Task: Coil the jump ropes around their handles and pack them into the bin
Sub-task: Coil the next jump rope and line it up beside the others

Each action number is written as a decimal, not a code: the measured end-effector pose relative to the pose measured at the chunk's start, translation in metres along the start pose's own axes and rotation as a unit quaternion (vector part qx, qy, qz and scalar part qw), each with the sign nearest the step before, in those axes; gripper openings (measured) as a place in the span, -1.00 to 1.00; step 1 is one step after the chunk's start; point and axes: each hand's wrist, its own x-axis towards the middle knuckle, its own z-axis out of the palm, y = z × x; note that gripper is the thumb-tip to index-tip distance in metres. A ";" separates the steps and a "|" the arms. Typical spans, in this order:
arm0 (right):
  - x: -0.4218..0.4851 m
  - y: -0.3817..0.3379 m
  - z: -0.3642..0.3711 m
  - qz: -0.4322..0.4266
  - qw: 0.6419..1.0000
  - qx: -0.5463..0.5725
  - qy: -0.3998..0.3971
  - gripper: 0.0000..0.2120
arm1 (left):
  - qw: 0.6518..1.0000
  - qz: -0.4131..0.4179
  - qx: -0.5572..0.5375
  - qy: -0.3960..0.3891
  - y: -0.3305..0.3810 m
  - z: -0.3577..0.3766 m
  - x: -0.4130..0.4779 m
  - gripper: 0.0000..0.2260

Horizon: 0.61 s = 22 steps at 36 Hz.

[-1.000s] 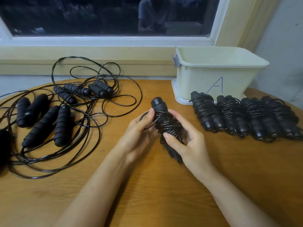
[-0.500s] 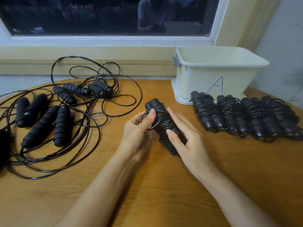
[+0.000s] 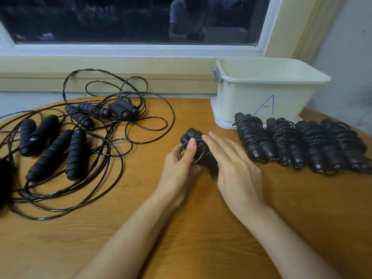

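Right in the middle of the table (image 3: 60,238) both hands are on one jump rope bundle (image 3: 194,135), two black handles side by side with the cord wound round them. The left hand (image 3: 181,166) is holding it from the left side, thumb pressed down on top near the cap end, with a small loop of cord sticking out just under the thumb. The right hand (image 3: 235,168) isn't really gripping: its fingers are stretched out straight and laid flat across the coil, covering most of the lower half. Can't see the right thumb at all, it's hidden.

Off to the right there's a row of four finished bundles (image 3: 285,141) lying next to each other on the table, all wound up tight, capped ends pointing toward the window. Just behind them is the cream plastic bin (image 3: 261,97) with a blue "A" drawn on the front wall. It has a grey clip on its left end. None of the ropes are in it, at least as far as the view into it goes.

Over on the left is the messy pile of loose ropes (image 3: 76,154), cords looping all over each other and the foam-grip handles lying in pairs. Behind everything is a dark window (image 3: 120,21) with a pale sill.
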 end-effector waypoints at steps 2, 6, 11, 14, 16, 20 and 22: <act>-0.001 0.000 0.002 -0.005 1.000 -0.012 0.007 -0.28 | 1.000 0.002 0.008 0.001 -0.001 0.000 0.000 -0.52; -0.002 0.002 0.004 -0.016 1.000 -0.006 0.015 -0.28 | 1.000 0.005 0.017 -0.004 -0.001 0.000 0.000 -0.56; 0.000 0.004 0.004 -0.017 1.000 0.003 -0.002 -0.27 | 1.000 0.008 0.014 -0.022 0.002 0.002 -0.001 -0.61; 0.002 0.008 0.004 -0.002 1.000 0.028 0.010 -0.32 | 0.999 0.007 0.012 -0.037 0.005 0.002 -0.001 -0.57; 0.004 0.011 0.002 0.018 0.998 0.053 0.019 -0.36 | 0.998 0.012 0.022 -0.056 0.006 0.002 -0.002 -0.61; 0.007 0.017 -0.002 0.031 0.997 0.070 0.010 -0.45 | 0.995 0.020 0.043 -0.085 0.005 -0.001 -0.001 -0.72; 0.007 0.018 -0.003 0.034 0.997 0.066 -0.008 -0.49 | 0.995 0.024 0.047 -0.083 0.005 -0.002 -0.001 -0.75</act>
